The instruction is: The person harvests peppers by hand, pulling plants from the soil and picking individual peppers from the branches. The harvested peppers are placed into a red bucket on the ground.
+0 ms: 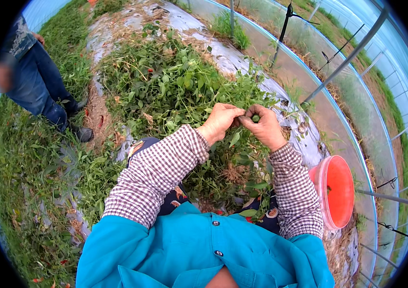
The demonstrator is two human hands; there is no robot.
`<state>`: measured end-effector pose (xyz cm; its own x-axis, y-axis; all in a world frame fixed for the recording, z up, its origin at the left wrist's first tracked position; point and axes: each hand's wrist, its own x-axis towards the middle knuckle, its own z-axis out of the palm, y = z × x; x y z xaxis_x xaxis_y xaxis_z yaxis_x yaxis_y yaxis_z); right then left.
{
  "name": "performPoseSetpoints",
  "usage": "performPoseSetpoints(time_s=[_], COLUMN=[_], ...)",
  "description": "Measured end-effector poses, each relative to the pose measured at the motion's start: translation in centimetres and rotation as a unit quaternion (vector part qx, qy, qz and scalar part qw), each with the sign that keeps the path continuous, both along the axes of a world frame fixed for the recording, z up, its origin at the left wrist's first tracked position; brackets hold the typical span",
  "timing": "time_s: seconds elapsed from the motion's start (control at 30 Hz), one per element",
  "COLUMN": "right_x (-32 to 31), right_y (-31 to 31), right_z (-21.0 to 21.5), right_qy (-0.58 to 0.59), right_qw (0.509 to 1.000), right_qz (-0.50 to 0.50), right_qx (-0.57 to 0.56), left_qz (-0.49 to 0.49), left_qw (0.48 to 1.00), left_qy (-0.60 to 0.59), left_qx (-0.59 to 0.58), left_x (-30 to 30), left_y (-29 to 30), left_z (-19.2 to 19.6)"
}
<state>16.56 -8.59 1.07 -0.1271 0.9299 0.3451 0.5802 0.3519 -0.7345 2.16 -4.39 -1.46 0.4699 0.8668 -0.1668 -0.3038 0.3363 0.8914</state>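
Both of my hands meet over a mass of uprooted-looking green pepper plants point(165, 81). My left hand point(220, 122) is pinched closed, its fingertips against those of the right; what lies between them is too small to tell. My right hand point(266, 127) curls around a small green pepper point(255, 118), whose rounded end shows between thumb and fingers. Leaves and stems surround both hands, and a few red peppers point(150, 70) show among the foliage.
A pinkish-red bucket point(323, 192) stands by my right forearm, with something small and dark inside. Metal greenhouse poles point(348, 57) and clear plastic sheeting run along the right. A person in jeans point(45, 86) stands at the left on weedy ground. Grey plastic mulch point(305, 139) borders the plants.
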Motion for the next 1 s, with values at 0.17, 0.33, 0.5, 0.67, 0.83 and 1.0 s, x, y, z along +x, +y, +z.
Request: performPoseSetpoints(time_s=[0.17, 0.33, 0.5, 0.67, 0.83, 1.0], right_x=[0.1, 3.2, 6.1, 3.2, 4.1, 3.7], right_y=[-1.3, 0.0, 2.2, 3.3, 4.6, 3.9], right_z=[1.0, 1.8, -2.1, -4.6, -9.6, -8.7], right_qy=[0.327, 0.551, 0.220, -0.282, -0.168, -0.103], right_qw=[0.926, 0.808, 0.945, 0.917, 0.919, 0.929], right_qz=[0.114, 0.063, -0.096, -0.167, -0.121, -0.140], right_qx=[-0.154, -0.198, -0.221, -0.228, -0.336, -0.328], left_qz=[0.058, 0.031, -0.046, -0.110, -0.168, -0.151], left_qw=[0.992, 0.990, 0.972, 0.959, 0.920, 0.940], left_qy=[-0.031, 0.122, 0.170, 0.100, 0.053, 0.020], left_qx=[-0.104, 0.070, 0.158, 0.240, 0.351, 0.304], left_x=[-1.1, -3.1, -3.0, -2.3, -1.7, -2.2], left_y=[2.5, 2.9, 2.8, 0.5, -0.8, 0.0], left_z=[-1.0, 1.6, 1.5, 1.8, 1.9, 1.6])
